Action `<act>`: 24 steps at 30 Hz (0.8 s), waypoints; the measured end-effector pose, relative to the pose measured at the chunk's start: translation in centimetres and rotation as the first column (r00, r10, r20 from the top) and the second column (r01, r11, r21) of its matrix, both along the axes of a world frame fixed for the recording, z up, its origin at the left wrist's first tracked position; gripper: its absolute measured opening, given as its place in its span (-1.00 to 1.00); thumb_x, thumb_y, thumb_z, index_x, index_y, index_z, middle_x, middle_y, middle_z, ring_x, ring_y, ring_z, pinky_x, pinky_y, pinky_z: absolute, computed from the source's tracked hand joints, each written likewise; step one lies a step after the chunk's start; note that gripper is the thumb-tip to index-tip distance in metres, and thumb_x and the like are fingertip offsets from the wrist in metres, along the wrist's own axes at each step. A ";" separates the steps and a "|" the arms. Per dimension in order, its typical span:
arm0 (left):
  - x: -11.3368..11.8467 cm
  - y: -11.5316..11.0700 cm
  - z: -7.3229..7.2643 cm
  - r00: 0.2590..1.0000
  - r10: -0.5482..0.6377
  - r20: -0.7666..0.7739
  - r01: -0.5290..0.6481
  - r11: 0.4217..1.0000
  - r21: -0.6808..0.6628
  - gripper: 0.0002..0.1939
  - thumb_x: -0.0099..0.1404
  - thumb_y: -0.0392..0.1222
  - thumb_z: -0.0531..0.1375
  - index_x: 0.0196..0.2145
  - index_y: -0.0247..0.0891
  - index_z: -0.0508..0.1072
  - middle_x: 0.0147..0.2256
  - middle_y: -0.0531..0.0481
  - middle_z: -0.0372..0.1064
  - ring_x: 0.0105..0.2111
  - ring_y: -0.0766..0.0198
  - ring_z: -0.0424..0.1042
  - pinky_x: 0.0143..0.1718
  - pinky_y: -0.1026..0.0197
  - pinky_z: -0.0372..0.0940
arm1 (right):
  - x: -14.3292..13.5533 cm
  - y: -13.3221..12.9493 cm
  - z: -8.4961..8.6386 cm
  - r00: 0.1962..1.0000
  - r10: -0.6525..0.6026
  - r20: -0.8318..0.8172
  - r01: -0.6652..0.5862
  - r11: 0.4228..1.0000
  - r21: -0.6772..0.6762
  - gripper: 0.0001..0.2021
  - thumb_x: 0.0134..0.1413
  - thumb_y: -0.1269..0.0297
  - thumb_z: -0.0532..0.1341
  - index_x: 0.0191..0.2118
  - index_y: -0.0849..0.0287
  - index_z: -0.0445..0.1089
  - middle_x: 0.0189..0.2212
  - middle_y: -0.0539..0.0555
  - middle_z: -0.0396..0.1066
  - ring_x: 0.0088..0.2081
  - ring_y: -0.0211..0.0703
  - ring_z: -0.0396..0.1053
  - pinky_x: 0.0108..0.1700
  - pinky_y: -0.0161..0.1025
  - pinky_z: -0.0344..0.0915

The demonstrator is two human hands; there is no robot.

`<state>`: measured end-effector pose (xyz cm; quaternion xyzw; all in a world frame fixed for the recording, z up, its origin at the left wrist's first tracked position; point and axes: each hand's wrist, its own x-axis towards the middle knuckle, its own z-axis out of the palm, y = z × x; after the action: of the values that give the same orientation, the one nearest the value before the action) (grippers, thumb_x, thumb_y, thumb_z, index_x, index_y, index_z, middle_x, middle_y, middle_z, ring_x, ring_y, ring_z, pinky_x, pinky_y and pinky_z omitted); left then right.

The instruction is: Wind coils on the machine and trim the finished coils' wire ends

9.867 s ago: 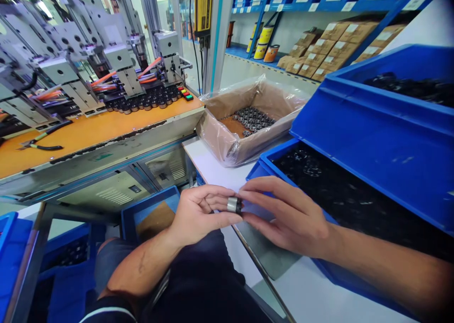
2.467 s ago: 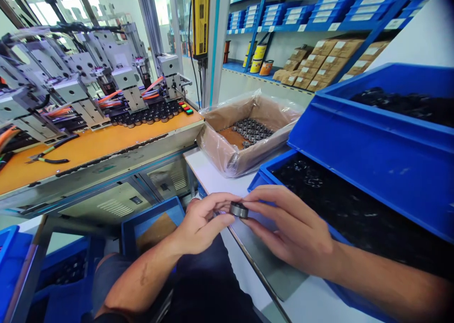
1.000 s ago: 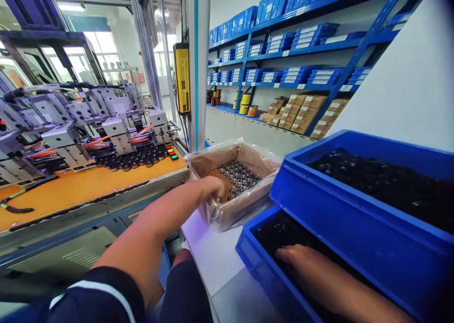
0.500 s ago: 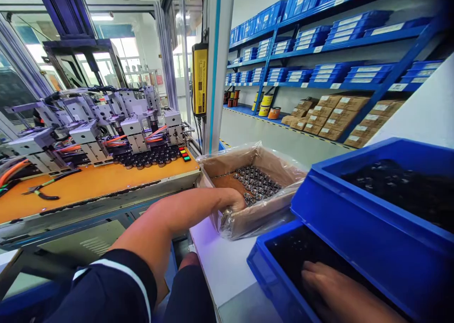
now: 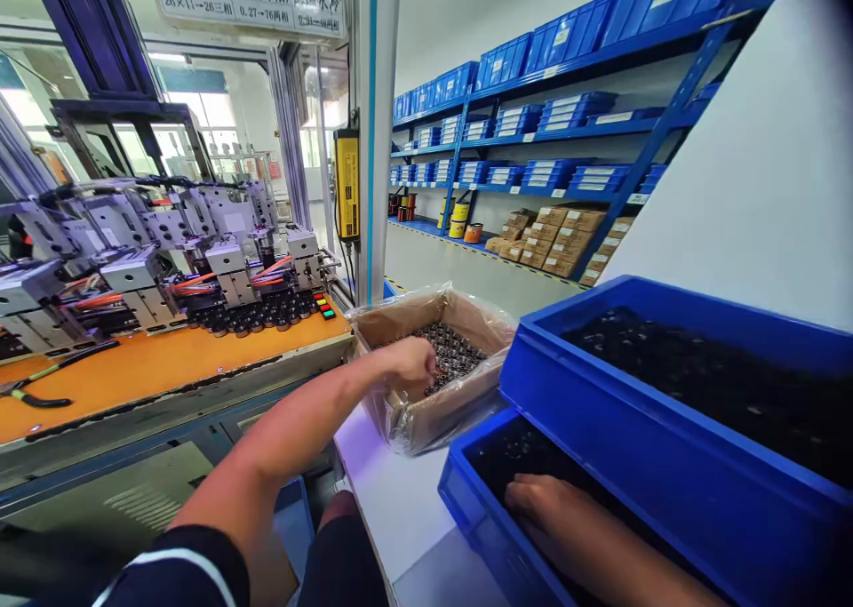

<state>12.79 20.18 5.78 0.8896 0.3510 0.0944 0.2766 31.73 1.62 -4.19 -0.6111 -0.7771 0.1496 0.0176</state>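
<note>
My left hand is over the cardboard box lined with clear plastic. Its fingers curl closed and point down at small dark and metallic parts lying in rows; what they pinch, if anything, is hidden. In the lower blue bin, my right hand reaches down among small black parts. The fingers there are bent together and their tips are lost in the dark, so any held piece does not show.
A second blue bin of black parts overlaps the lower one. On the left, a machine stands over an orange worktop with black round parts, pliers and colored buttons. Blue shelves hold bins behind.
My left hand has risen from the box's near inner corner and moved over the parts. My right hand stays in the lower bin. The view has shifted, bringing a sign in at the top.
</note>
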 end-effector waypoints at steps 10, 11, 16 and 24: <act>-12.1 -13.0 -2.6 0.515 0.140 0.846 0.054 0.979 -0.195 -0.61 0.00 -0.18 0.47 -0.18 -0.32 0.60 -0.23 -0.11 0.51 -0.40 0.40 0.37 -0.34 0.32 0.32 | 1.1 0.7 0.8 0.988 0.062 -0.139 -0.001 0.915 0.404 -0.80 0.09 0.35 0.10 -0.42 0.18 0.47 -0.46 0.08 0.47 -0.41 -0.13 0.47 -0.35 -0.24 0.36; -12.9 -14.2 -3.0 0.493 0.170 0.854 0.045 0.975 -0.219 -0.64 -0.02 -0.18 0.48 -0.23 -0.31 0.62 -0.23 -0.12 0.51 -0.42 0.41 0.36 -0.38 0.35 0.30 | 1.0 0.8 0.9 0.986 0.068 -0.155 0.012 0.887 0.463 -0.79 0.11 0.33 0.09 -0.41 0.18 0.47 -0.47 0.08 0.47 -0.43 -0.12 0.47 -0.37 -0.22 0.37; -15.4 -17.6 -4.1 0.430 0.279 0.859 0.068 0.938 -0.339 -0.72 0.03 -0.27 0.45 -0.25 -0.30 0.62 -0.14 -0.18 0.53 -0.33 0.35 0.45 -0.28 0.32 0.38 | -2.9 -0.1 3.7 0.969 0.123 -0.217 0.072 0.694 0.716 -0.84 0.21 0.27 0.15 -0.28 0.20 0.46 -0.36 0.11 0.50 -0.35 -0.13 0.48 -0.27 -0.20 0.42; -16.5 -20.4 -5.5 0.419 0.393 0.818 0.171 0.851 -0.496 -0.58 -0.01 -0.35 0.46 -0.14 -0.28 0.59 -0.18 -0.15 0.59 -0.35 0.33 0.55 -0.25 0.29 0.47 | -14.5 -5.4 7.5 0.776 0.517 -0.362 -0.050 0.621 0.782 -0.78 0.15 0.58 0.21 -0.12 0.19 0.39 -0.29 0.08 0.44 -0.26 -0.26 0.45 -0.24 -0.36 0.43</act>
<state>-3.73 -0.21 0.28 0.5640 0.2196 0.4776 0.6369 17.19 -3.74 3.30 -0.3411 -0.8188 -0.0045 0.4617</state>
